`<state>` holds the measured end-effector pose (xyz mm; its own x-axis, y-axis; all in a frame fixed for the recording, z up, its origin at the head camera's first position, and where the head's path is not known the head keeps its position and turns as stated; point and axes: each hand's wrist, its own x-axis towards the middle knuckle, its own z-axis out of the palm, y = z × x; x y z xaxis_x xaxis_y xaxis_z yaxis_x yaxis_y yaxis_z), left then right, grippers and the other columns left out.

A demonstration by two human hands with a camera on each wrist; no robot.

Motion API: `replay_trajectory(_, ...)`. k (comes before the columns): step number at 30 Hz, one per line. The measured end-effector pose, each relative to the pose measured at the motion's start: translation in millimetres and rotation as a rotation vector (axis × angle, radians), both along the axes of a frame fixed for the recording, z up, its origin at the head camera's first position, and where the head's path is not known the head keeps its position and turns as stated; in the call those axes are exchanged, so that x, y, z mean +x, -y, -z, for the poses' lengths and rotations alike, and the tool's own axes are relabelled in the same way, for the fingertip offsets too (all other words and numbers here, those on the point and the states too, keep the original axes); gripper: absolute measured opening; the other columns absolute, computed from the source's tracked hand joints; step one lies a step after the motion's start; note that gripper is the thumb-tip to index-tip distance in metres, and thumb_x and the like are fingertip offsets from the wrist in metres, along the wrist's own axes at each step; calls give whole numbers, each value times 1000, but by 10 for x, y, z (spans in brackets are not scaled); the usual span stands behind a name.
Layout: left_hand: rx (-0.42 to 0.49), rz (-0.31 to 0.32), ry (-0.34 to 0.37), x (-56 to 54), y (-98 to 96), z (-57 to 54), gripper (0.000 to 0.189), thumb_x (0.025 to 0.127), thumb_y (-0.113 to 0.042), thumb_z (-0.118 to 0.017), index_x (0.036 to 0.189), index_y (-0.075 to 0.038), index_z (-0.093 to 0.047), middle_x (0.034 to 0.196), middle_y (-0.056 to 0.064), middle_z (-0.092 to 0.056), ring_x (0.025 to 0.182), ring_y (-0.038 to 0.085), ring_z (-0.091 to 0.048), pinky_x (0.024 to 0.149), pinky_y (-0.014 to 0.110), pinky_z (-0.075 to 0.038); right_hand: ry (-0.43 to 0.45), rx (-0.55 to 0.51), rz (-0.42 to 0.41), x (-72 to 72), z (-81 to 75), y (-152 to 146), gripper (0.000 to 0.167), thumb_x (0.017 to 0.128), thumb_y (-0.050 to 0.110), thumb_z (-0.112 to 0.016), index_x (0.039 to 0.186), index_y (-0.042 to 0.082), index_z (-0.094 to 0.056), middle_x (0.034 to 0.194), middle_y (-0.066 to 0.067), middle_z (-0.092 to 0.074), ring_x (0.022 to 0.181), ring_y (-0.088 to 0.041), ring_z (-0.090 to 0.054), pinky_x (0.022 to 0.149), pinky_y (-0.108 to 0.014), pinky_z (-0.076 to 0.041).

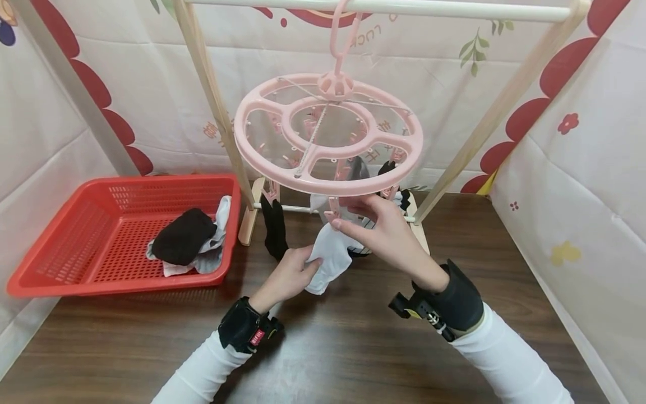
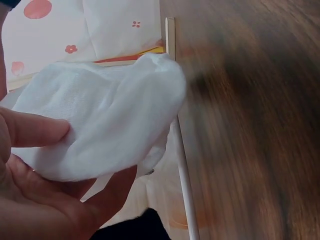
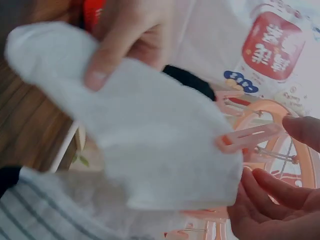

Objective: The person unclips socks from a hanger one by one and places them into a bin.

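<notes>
A white sock (image 1: 330,255) hangs below the front of a round pink clip hanger (image 1: 348,186). My left hand (image 1: 289,275) pinches its lower part between thumb and fingers. In the right wrist view, a pink clothespin (image 3: 250,137) bites the sock's upper edge. Close to that clothespin is my right hand (image 1: 386,230): the thumb is at its outer end, and the loosely bent fingers lie by the sock's corner, apart from the thumb. A black sock (image 1: 274,227) hangs at the hanger's left. Behind, a white sock with dark stripes (image 3: 37,212) is partly hidden.
A red basket (image 1: 55,247) at the left holds a black bundle (image 1: 184,235) and grey and white cloth pieces. The hanger hooks on a white rail (image 1: 429,8) between wooden legs (image 1: 504,106). Printed fabric walls (image 1: 580,168) surround the brown wooden tabletop (image 1: 353,348).
</notes>
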<state>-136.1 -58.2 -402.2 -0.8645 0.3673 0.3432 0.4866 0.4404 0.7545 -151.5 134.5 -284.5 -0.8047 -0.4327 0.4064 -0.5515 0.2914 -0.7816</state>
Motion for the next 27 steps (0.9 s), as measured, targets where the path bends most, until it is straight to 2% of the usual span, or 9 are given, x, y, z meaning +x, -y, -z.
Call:
replay_trajectory(4,-22,1,-39,-8,-12,16,10,89,3,-59,96,2,-66,83,9,-69,74,13,-62,64,30,-49,120,-6,-59,-62,-82,30,38,85,10,-74,120,1,-61,114,-11,-65,110,-22,-61,93,-43,-46)
replay_trajectory(6,-34,3,-36,-7,-16,13,11,89,2,-59,96,2,-67,84,9,-70,76,14,-64,65,31,-50,165,-10,-72,-83,-95,41,38,85,10,-74,120,0,-60,111,-11,-66,109,-25,-61,90,-45,-46)
replay_trajectory(10,-56,3,-18,-2,-27,5,9,90,1,-60,96,1,-67,84,9,-70,79,18,-66,68,32,-51,208,-51,-81,-99,-80,64,36,84,6,-73,117,1,-60,103,-9,-66,98,-26,-64,83,-39,-50)
replay_trajectory(14,-70,13,-14,6,-32,17,8,90,1,-60,93,0,-67,82,7,-69,77,17,-65,68,29,-50,218,-129,-95,-107,-20,84,26,85,0,-71,109,-4,-60,92,-13,-65,81,-27,-64,73,-33,-52)
replay_trajectory(16,-73,16,-17,10,-31,24,8,90,1,-60,93,0,-67,82,7,-69,76,16,-64,67,28,-49,207,-163,-84,-103,9,84,23,86,-2,-69,106,-7,-60,89,-14,-65,78,-25,-64,72,-31,-52)
replay_trajectory(22,-120,32,-74,25,-9,46,5,88,1,-61,90,0,-65,79,8,-68,72,17,-63,65,30,-49,131,-219,-7,-90,49,66,21,86,-7,-66,107,-11,-65,91,-17,-69,80,-16,-65,73,-27,-51)
replay_trajectory(27,-191,58,-122,62,84,33,8,87,2,-62,93,-1,-65,80,6,-67,69,16,-61,63,30,-49,130,-223,22,-95,34,55,25,84,-8,-68,108,-11,-66,95,-19,-70,87,-13,-66,76,-26,-51)
